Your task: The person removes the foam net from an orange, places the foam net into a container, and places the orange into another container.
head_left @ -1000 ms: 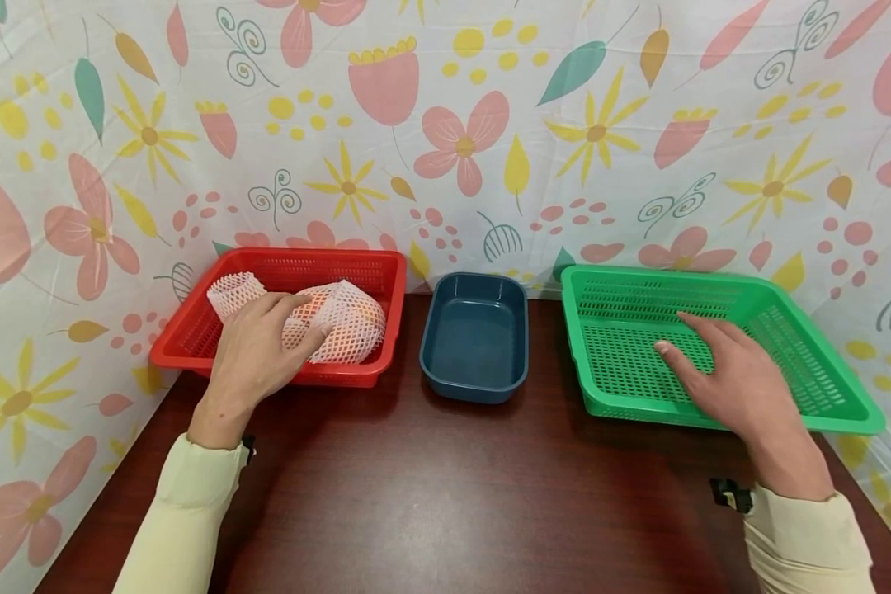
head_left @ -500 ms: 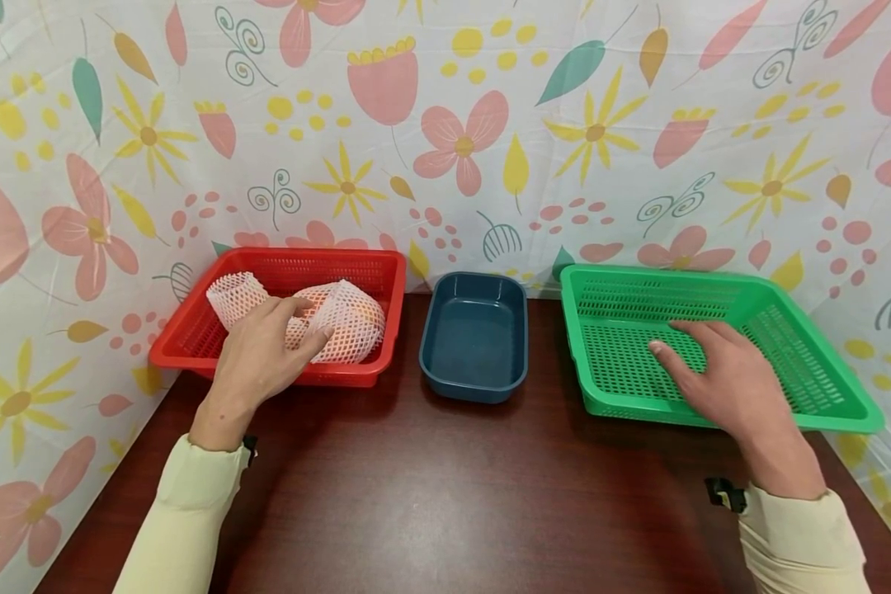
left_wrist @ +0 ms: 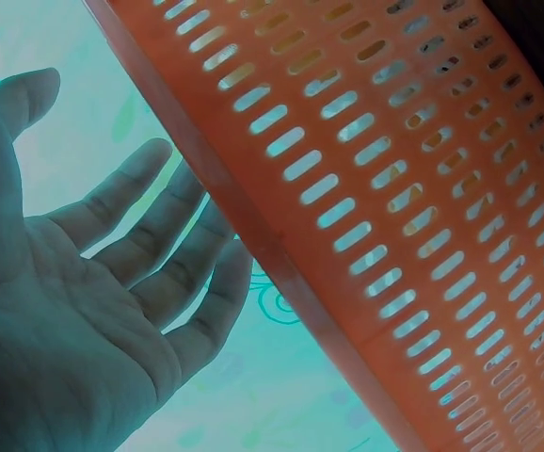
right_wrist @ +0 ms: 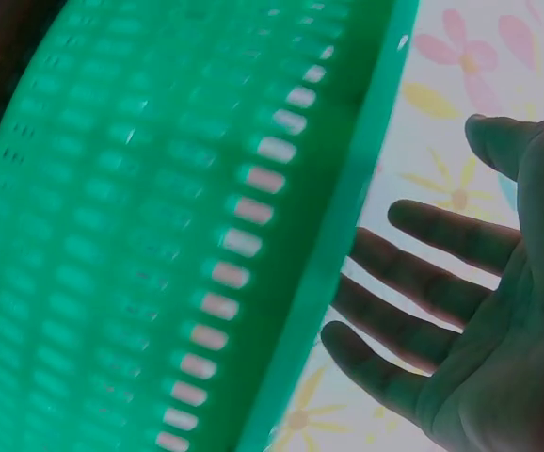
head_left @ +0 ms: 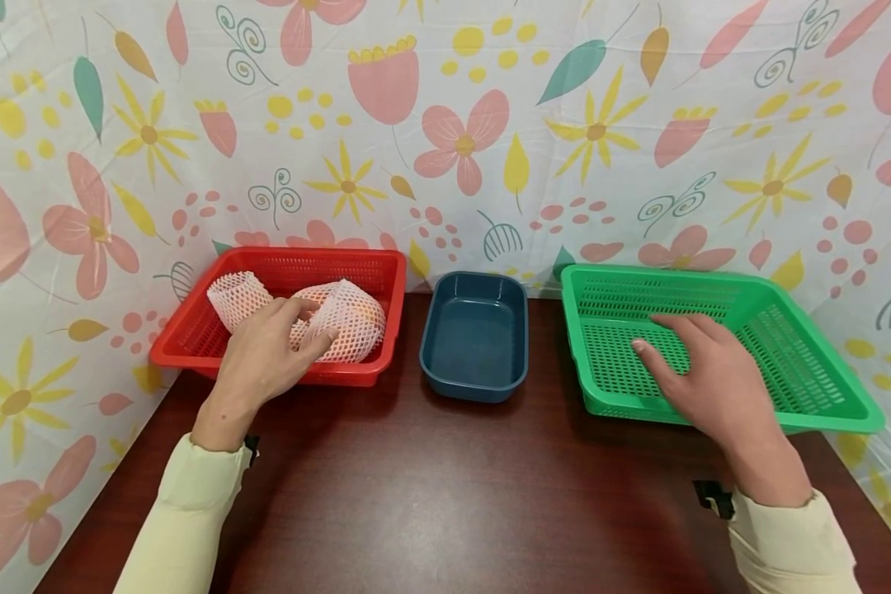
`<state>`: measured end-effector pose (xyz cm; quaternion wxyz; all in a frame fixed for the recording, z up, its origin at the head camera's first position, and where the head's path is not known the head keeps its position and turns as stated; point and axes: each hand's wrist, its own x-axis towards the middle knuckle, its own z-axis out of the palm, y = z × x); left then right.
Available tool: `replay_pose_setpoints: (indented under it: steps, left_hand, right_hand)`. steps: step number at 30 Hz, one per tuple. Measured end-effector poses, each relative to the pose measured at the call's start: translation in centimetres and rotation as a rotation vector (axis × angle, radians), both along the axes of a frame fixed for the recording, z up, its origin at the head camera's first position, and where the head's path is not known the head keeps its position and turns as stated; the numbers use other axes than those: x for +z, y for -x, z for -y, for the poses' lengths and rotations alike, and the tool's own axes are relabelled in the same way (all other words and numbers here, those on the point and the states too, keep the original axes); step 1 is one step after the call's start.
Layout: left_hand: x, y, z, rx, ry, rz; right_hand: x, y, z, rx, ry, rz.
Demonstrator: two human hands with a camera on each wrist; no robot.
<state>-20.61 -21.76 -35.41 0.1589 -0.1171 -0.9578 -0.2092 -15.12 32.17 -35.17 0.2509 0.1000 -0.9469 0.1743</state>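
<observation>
While the left hand (head_left: 263, 355), fingers loosely bent and grasping nothing, hovers at the near rim of the red basket (head_left: 341, 378), left of the frame, the netted item (head_left: 352, 326) lies inside, just right of its fingertips; contact cannot be told. Rounded in form, it shows orange through pale mesh. Right of frame, the right hand (head_left: 720, 388), relaxed and holding nothing, hovers over the green basket (head_left: 616, 408).
</observation>
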Motion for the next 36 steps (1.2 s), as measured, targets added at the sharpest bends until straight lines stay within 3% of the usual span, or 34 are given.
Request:
replay_pose_setpoints:
  steps: [12, 25, 36]
  left_hand:
    - [0.4, -0.3, -0.2, -0.009, 0.011, -0.007]
    - [1.3, -0.7, -1.0, -0.089, 0.028, -0.065]
    - [1.2, -0.4, -1.1, -0.076, 0.018, -0.038]
  right_hand:
    - [0.8, -0.2, 3.4, 0.158, -0.017, -0.176]
    - [0.6, 0.3, 6.6, 0.29, -0.042, -0.183]
    - [0.6, 1.0, 9.7, 0.336, -0.067, -0.145]
